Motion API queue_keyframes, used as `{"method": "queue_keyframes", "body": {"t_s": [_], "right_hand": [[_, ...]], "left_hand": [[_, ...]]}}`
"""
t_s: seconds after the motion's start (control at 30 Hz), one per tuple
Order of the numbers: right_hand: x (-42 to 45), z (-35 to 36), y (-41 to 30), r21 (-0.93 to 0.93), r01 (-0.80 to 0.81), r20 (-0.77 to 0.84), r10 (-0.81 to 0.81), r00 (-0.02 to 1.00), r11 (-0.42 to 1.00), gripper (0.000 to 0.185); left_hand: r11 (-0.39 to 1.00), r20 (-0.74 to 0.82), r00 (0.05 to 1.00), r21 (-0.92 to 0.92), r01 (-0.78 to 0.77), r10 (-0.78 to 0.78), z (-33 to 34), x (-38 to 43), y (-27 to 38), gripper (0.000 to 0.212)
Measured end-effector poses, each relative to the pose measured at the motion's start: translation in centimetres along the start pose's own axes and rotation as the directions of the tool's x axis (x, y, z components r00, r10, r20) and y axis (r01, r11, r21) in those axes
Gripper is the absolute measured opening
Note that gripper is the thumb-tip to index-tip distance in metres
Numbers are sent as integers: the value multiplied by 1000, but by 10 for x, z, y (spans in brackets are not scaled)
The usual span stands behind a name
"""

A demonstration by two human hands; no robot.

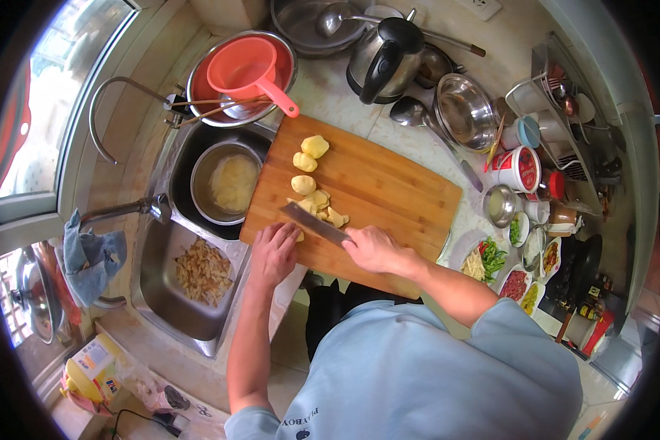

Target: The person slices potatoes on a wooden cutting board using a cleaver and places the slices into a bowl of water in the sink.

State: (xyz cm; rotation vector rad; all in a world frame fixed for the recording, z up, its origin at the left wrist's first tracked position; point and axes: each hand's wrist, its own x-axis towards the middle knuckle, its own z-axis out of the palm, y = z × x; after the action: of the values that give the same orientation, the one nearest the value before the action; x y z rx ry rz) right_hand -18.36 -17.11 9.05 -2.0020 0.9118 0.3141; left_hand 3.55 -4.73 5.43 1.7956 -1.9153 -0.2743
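My right hand (375, 248) grips the handle of a metal cleaver (316, 223) above a wooden cutting board (396, 192). Close to the board's left edge, my left hand (276, 250) presses down over a piece of peeled potato (300, 236), mostly hidden by the fingers. Cut potato chunks (322, 204) lie just beyond the blade. Farther up the board are several whole-looking peeled potatoes (303, 185) in a rough line. Left of the board, a metal pot (198, 184) in the dark sink basin holds pale yellow pieces in liquid.
Peelings (203, 272) lie in the steel sink (159, 291) at left. A red dipper (242, 66) rests on a basin behind the board. An electric kettle (388, 60), a ladle (412, 113) and a steel bowl (465, 113) stand beyond it. Small dishes of chopped food (514, 283) sit at right.
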Motion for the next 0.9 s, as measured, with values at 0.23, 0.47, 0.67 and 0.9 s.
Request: {"method": "queue_keyframes", "body": {"t_s": [0.23,0.47,0.67,0.9], "right_hand": [[-21,5,-8,-130,106,-93,-119,989,986,18],[-34,7,-28,-266,115,-28,-127,991,957,12],[-22,12,-22,-261,75,-15,-81,997,963,10],[-32,8,-32,-266,70,14,-69,998,961,10]], "left_hand": [[1000,-269,963,13,12,-8,17,-16,5,30],[999,-230,973,43,18,-7,25,-16,5,22],[1000,-268,964,25,17,-9,24,-7,8,23],[999,-255,966,-6,44,-44,20,-11,6,19]]}}
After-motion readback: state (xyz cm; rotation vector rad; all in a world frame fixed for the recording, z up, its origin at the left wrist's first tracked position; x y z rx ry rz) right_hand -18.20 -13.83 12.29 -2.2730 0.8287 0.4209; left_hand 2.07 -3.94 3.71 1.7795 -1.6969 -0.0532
